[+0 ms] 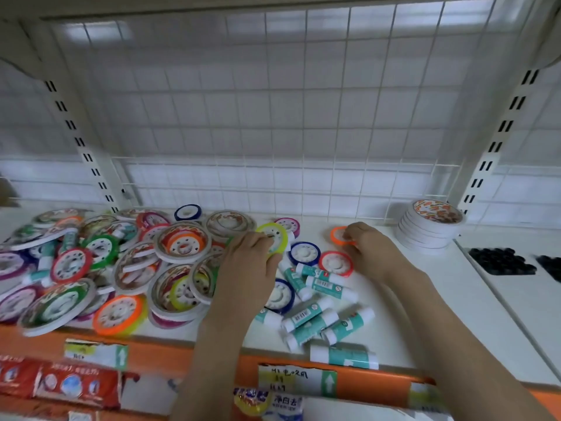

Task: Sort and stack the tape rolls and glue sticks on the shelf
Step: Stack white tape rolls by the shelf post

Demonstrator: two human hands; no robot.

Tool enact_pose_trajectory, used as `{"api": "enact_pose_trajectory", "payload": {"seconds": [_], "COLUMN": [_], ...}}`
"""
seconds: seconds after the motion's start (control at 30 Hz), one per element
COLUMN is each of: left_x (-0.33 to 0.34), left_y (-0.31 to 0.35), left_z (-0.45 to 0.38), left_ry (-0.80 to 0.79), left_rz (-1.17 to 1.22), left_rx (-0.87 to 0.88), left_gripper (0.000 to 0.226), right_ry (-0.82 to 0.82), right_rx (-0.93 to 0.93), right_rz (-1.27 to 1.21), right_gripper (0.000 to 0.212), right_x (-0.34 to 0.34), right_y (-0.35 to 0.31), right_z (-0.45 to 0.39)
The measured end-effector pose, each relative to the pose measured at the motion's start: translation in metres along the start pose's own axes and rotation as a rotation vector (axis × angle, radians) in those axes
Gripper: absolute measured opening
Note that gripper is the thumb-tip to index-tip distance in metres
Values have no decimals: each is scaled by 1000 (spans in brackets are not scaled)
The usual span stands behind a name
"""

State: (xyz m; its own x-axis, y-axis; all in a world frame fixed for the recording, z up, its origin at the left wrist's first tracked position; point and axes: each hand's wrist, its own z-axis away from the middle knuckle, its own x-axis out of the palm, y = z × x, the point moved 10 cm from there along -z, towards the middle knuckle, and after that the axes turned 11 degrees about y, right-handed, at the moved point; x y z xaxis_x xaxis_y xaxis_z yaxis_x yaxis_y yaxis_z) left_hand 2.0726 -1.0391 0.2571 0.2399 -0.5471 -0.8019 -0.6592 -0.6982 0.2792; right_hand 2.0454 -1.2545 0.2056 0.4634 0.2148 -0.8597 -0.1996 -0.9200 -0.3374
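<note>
- Left hand (249, 262): palm down on the white shelf (425, 287), fingers curled over the near rim of a yellow-green tape roll (273, 238); roll looks gripped, its far half showing beyond the fingertips
- Right hand (368, 249): fingers curled, tips pinching the right edge of an orange tape roll (339, 235); roll lies flat on the shelf, just left of the fingertips
- Between the two hands: a blue tape roll (304, 253) and a red tape roll (335, 264), both flat, side by side, just beneath the right fingers
- A pink tape roll (288, 224) sits beyond the left fingertips, toward the wire grid back (273, 117)
- Left of the left fingers: a loose heap of tape rolls (106, 268), mixed colours and wide white-rimmed printed ones, overlapping, some tilted
- Right of the right fingers, near the upright: a neat stack of white tape rolls (429, 227), printed face up, apart from the hand
- Near side of both wrists: glue sticks (318, 314), teal and white, lying at mixed angles between the forearms; one lies close to the orange shelf edge (151, 350)
- A second blue roll is partly hidden under the left wrist
- Far right of the right hand: black items (501, 261) on the neighbouring shelf, too blurred to identify
- Handwritten price tag (296, 379) on the shelf edge below the forearms
</note>
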Motion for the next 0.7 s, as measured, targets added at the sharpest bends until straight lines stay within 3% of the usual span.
{"api": "enact_pose_trajectory", "payload": {"seconds": [0.7], "left_x": [20], "left_y": [-38], "left_z": [-7], "left_ry": [-116], "left_rz": [-56], "left_rx": [-47], "left_gripper": [41], "right_ry": [-227], "right_rx": [12], "right_rz": [85], "right_gripper": [31], "right_x": [48], "right_y": [-19], "right_z": [-40]}}
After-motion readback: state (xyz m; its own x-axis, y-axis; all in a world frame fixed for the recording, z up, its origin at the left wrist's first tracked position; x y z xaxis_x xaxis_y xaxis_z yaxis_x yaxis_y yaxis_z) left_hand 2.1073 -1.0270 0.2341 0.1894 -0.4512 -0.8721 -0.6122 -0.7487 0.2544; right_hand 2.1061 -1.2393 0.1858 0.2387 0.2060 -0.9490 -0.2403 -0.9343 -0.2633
